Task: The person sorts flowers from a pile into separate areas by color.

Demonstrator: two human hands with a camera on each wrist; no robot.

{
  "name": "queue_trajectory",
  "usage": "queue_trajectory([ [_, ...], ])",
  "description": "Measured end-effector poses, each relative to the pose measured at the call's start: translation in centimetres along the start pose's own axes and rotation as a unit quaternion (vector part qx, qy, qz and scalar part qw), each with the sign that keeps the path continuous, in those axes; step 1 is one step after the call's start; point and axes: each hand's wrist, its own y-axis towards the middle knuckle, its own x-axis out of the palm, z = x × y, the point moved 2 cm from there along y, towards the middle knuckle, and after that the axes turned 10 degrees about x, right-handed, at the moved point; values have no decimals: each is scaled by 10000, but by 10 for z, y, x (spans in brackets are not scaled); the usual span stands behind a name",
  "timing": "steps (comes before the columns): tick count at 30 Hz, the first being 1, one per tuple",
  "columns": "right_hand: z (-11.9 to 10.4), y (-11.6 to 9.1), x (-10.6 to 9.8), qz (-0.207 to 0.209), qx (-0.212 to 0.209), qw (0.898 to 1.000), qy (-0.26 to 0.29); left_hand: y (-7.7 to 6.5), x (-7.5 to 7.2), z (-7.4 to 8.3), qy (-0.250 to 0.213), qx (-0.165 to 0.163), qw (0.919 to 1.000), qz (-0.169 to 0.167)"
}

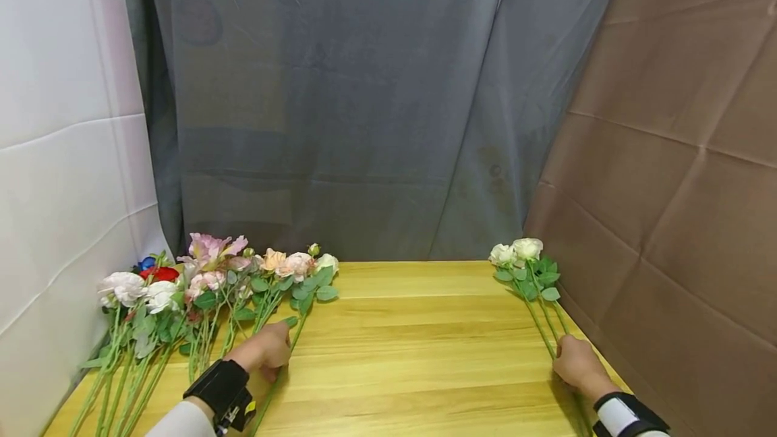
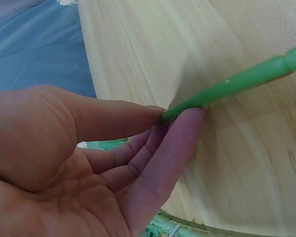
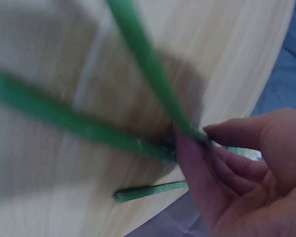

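At the right end of the left-hand row lies a white rose with a long green stem. My left hand pinches that stem between thumb and forefinger, low over the wooden table. On the right side, white roses lie with their heads toward the far edge. My right hand pinches a green stem of theirs between thumb and forefinger. A second stem runs behind the forefinger, and a third, shorter-looking stem end shows below it.
Several more flowers crowd the table's left side: a pink lily, pale peonies, a red bloom and peach roses. A grey curtain hangs behind, a white cloth at left, a brown cloth at right.
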Motion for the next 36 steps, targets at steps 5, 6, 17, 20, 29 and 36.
queue_trajectory([
  [5, -6, -2, -2, 83, 120, 9975, -693, -3, 0, 3, -118, 116, 9999, 27],
  [6, -6, -2, -2, 79, 155, 9967, -795, -3, 1, 3, -149, 158, 9998, 25],
  [17, -61, -16, -5, 356, -290, 9930, -1091, -3, -1, 17, -637, 675, 9950, 378],
  [20, -89, -23, 2, 167, -478, 9948, -883, 1, -2, 27, -898, 721, 9921, 498],
  [29, -177, -50, 25, -1301, -1960, 9610, 1452, 19, 8, 63, -1505, 1256, 9782, 679],
  [36, -226, -63, 47, -2863, -1865, 8875, 3093, 36, 18, 94, -2004, 1819, 9588, 866],
])
